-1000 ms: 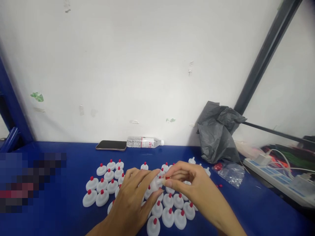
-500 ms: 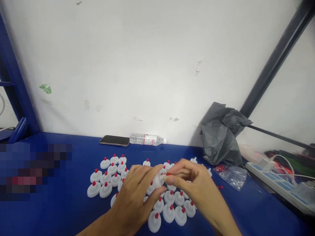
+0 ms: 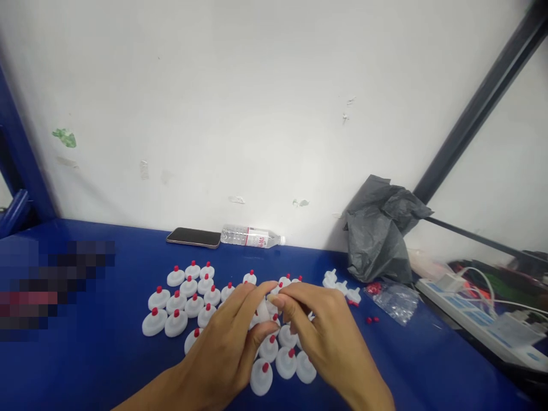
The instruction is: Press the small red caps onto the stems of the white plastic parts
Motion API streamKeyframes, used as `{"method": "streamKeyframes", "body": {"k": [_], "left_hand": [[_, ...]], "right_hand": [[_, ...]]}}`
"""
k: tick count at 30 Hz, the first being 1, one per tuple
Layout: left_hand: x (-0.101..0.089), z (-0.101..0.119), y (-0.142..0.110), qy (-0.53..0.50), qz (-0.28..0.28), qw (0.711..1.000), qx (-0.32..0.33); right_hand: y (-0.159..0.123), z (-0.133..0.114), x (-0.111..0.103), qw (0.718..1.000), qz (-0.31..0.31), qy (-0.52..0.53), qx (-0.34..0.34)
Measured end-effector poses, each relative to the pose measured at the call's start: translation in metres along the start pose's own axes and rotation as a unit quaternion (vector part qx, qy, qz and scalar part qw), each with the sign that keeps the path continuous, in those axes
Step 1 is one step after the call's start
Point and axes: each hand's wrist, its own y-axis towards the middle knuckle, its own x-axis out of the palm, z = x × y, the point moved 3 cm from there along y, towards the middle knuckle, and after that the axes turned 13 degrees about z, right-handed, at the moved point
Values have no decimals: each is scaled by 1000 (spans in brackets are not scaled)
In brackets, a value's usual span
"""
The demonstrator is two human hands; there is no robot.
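Note:
My left hand (image 3: 226, 337) is closed on a white plastic spout lid (image 3: 262, 311), gripping its round base between thumb and fingers, with the spout turned to the right. At the spout end, my right hand (image 3: 331, 328) makes a pinch; the small red cap at its fingertips is covered now. Around and beneath both hands stand many white spout lids (image 3: 261, 378) with red caps on their tips. Right of my right hand, several white lids without visible caps (image 3: 341, 288) lie together. Two loose red caps (image 3: 372, 320) lie on the blue table (image 3: 107, 365).
A clear bag (image 3: 398, 302) with red caps (image 3: 374, 288) lies at the right, by a crumpled grey plastic bag (image 3: 377, 228). Along the wall are a phone (image 3: 193, 237) and a water bottle (image 3: 252, 236) on its side. A power strip (image 3: 475, 319) with cables runs along the right edge.
My right hand has turned and closed in on the spout, hiding the red that showed at its fingertips. Both hands sit slightly further left in view, and the whole view has shifted a little.

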Motion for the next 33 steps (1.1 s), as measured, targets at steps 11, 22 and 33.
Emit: {"method": "streamKeyframes", "body": {"k": [11,22,33], "left_hand": [[5,-3,-4,4,-31,1000,-2],[6,8,6,12,-95,994,-59],[8,11,7,-12,-119,992,-26]], "right_hand": [[0,0,-2,999,-33,-11,0],[-5,110,-76,942,90,-259,193],[-8,134,-58,951,7,-250,180]]}}
